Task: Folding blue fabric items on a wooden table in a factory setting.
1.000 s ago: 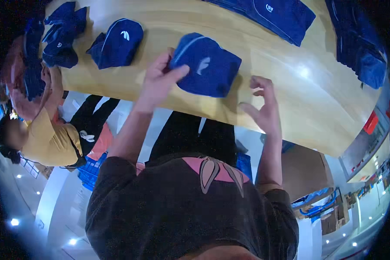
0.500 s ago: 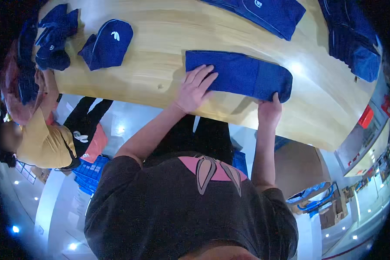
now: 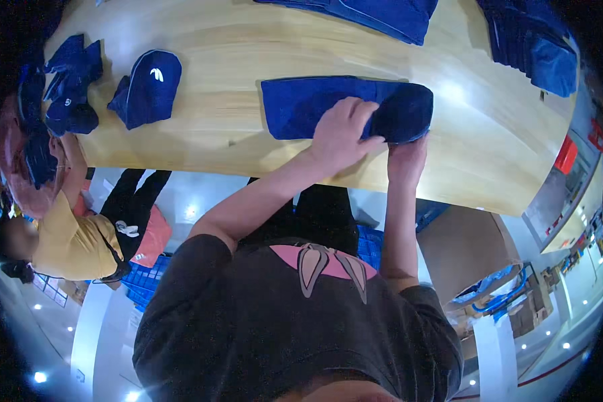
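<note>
My left hand [image 3: 342, 134] has moved right along the blue cloth [image 3: 295, 110], which lies on the table [image 3: 221, 114]. My right hand [image 3: 407, 159] meets its rounded end, fingertips hidden; I cannot tell whether either grips. Beyond, a blue pile [image 3: 388, 17] is cut off.

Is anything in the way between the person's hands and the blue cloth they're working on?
Nothing visible is. The person's bare left hand rests directly on the long, dark-blue folded cloth, and the bare right hand holds the near edge of its rounded end.
</note>
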`<state>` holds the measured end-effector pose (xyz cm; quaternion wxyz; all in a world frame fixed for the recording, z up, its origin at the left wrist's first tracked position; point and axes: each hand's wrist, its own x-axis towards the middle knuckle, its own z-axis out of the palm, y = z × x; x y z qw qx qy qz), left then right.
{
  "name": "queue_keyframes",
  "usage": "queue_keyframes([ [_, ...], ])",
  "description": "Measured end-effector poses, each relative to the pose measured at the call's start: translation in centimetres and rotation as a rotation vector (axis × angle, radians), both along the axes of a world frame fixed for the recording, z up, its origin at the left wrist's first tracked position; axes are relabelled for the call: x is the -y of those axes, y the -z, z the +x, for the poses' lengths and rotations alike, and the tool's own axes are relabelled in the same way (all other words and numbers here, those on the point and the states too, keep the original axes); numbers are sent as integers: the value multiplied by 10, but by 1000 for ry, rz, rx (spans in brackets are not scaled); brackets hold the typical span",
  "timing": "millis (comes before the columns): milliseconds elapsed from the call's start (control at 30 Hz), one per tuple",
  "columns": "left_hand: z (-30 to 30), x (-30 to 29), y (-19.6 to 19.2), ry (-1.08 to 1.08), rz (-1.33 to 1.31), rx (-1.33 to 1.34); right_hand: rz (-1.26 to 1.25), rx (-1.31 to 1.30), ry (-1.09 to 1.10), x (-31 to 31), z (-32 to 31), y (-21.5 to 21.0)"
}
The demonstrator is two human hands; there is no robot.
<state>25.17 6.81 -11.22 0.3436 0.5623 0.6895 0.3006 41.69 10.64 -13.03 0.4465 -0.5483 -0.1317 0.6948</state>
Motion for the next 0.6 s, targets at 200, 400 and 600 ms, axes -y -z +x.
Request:
queue_keyframes([
  [200,25,-24,-3,-38,40,270,223,363,-275,14,13,18],
  [400,-1,-31,-6,-76,-151,489,341,652,-458,7,-15,-20],
  [600,-34,-5,-16,-639,-217,967,217,420,-350,1,-3,-20],
])
